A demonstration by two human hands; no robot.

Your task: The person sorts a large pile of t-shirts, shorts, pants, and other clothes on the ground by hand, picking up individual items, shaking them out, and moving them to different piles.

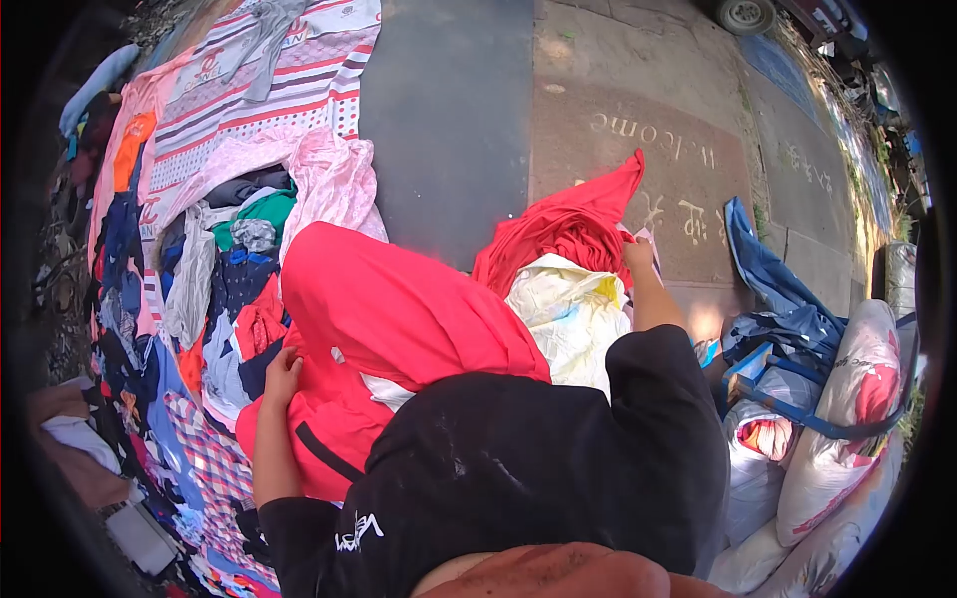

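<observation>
A large bright red cloth (409, 309) spreads over my lap, with a black strip along its lower part. At its left edge, my left hand (284, 377) is closed on the fabric, fingers curled. Just right of my lap lies a bunched darker red cloth (563, 224), one corner pointing away from me. My right hand (638, 257) pinches the right edge of this darker cloth; its fingertips are partly hidden. Between my body and the darker cloth is a crumpled cream-white cloth (566, 311) with yellow and blue marks.
A heap of mixed clothes (224, 289) lies to the left, beside a striped printed sheet (264, 95). Stuffed white sacks (847, 419) and a dark blue cloth (783, 309) stand at the right. Paving with lettering (648, 140) stretches ahead; a wheel (746, 15) shows at the top.
</observation>
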